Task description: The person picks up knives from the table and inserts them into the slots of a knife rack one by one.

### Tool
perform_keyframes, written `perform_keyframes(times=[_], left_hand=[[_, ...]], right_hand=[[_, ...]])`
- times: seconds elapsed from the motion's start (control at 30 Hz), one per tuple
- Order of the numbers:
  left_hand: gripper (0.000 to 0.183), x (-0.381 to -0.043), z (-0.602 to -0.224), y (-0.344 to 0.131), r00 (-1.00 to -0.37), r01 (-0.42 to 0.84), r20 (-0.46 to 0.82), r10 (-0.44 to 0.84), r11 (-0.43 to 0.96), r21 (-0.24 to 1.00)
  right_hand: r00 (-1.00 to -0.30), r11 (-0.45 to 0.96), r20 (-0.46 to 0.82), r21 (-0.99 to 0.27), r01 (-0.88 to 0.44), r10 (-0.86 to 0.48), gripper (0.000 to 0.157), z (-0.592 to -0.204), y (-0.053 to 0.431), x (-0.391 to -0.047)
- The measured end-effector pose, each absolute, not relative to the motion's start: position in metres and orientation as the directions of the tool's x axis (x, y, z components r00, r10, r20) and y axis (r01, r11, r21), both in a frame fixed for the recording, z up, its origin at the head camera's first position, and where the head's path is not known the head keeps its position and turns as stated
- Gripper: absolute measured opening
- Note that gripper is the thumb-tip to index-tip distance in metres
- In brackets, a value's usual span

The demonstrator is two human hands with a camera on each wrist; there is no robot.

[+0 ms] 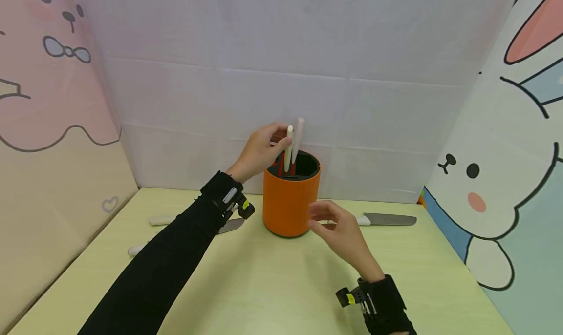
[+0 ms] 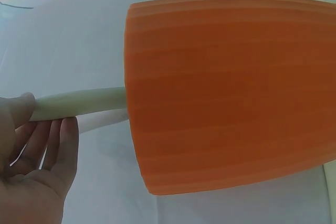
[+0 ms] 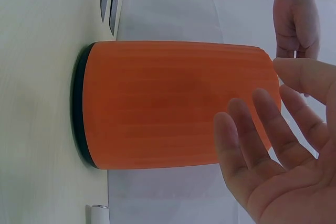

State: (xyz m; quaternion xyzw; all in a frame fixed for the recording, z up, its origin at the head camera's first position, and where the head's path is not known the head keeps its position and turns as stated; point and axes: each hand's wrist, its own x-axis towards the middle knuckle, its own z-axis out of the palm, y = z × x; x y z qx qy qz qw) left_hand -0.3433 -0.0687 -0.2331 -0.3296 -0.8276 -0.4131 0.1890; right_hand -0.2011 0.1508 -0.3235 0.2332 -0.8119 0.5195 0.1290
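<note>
An orange knife holder with a dark inside stands upright on the table. My left hand pinches the pale green handle of a knife between thumb and fingers at the holder's top; its blade is hidden. Just behind that handle, a second, whiter handle sticks up from the opening. In the left wrist view the gripped handle runs up to the holder's rim. By the holder's right side is my right hand, fingers loosely bent and holding nothing. Red strips show inside the opening.
A white-handled knife lies to the right of the holder. On the left, partly under my sleeve, lie a blade and two pale handles, one farther back and one nearer. A white cloth wall rises behind.
</note>
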Motion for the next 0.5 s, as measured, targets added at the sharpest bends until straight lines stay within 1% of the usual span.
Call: perform_keyframes(times=[0.33,0.5], left_hand=[[0.035,-0.3441,-0.2347,-0.0676,-0.717,0.696,0.575,0.394,0.438,0.569],[0.04,-0.3428,-0.2369,-0.0692,-0.73,0.684,0.556,0.397,0.435,0.586]], right_hand=[[-0.861,0.368,0.447,-0.779,-0.508,-0.241,0.029,-0.3231,0.1512,-0.201],[-0.865,0.372,0.44,-0.782,-0.501,-0.239,0.029,-0.3235,0.1509,-0.2004]])
